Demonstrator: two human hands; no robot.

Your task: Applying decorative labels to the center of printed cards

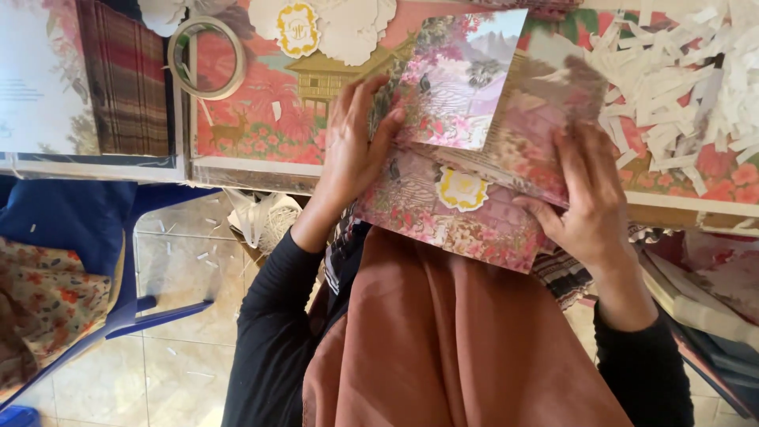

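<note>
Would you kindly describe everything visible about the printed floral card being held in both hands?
The printed floral card is glossy-looking paper or board covered in pink blossoms and landscape scenery, with a white and yellow emblem sticker near its middle. It looks folded or layered, its upper panel lifted. It is held tilted over the table edge and the person's lap. The left hand grips its left side, fingers on the raised panel; the right hand lies flat on its right side.

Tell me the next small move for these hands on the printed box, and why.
Probably press the upright flap down flat. The left hand holds its edge, the right hand steadies the floral printed box on the lap, and the flap stands raised above the panel with the yellow emblem.
</note>
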